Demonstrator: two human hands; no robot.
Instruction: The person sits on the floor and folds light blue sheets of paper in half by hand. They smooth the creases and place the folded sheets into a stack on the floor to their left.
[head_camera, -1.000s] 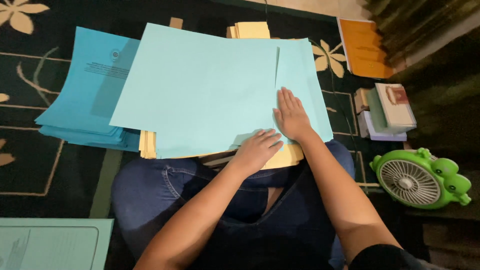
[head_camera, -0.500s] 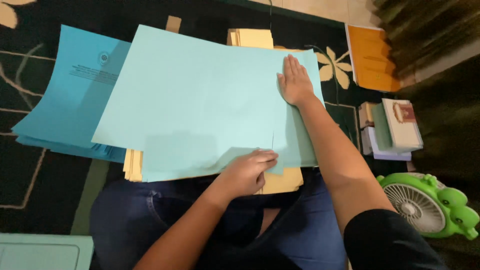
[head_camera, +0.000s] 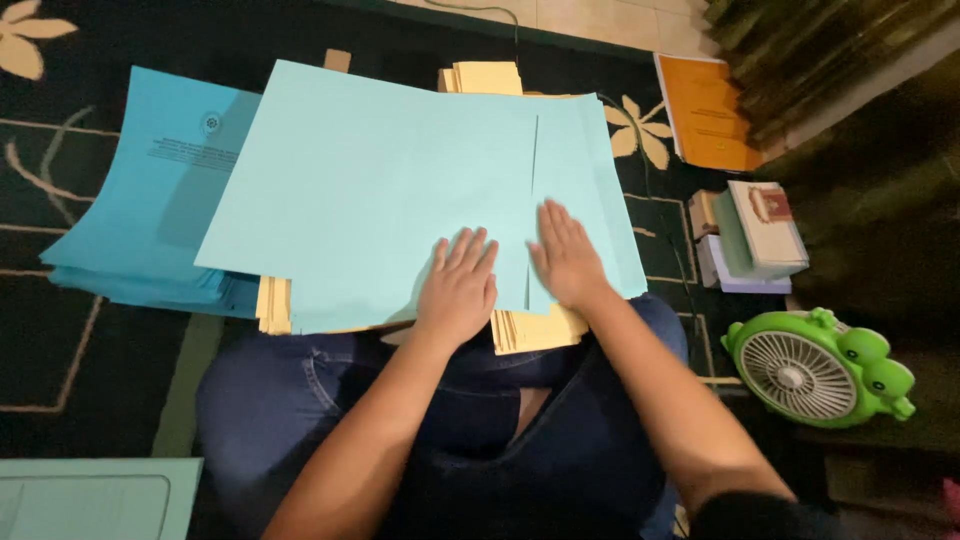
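Head view: a large pale blue sheet (head_camera: 380, 190) lies across the lap of a person seated on the floor, with both hands pressed flat on its near edge. Left hand (head_camera: 460, 285) rests palm down, fingers spread and open, near the sheet's lower middle; it grips nothing. Right hand (head_camera: 568, 258) lies just beside it, also flat and open, fingers together, on the narrower strip of the sheet to the right of a straight fold or seam line (head_camera: 533, 200) running away from the person. Whether that strip is a flap of the same sheet or a second sheet cannot be told.

Under the blue sheet sits a stack of pale yellow paper (head_camera: 535, 328), showing at the near edge below the hands, at the lower left corner and again at the far edge. The person's legs, in dark blue jeans (head_camera: 300, 390), carry the stack.

To the left, partly beneath the sheet, a pile of darker blue folders (head_camera: 140, 200) fans out on a dark carpet (head_camera: 60, 380) with cream flower and line patterns. Another pale green-blue sheet (head_camera: 90, 498) lies at the lower left corner.

To the right, an orange booklet (head_camera: 712, 110) lies on the carpet near the far wall, a small pile of books (head_camera: 755, 235) sits closer, and a green frog-shaped fan (head_camera: 815, 365) stands nearest the person's right knee.
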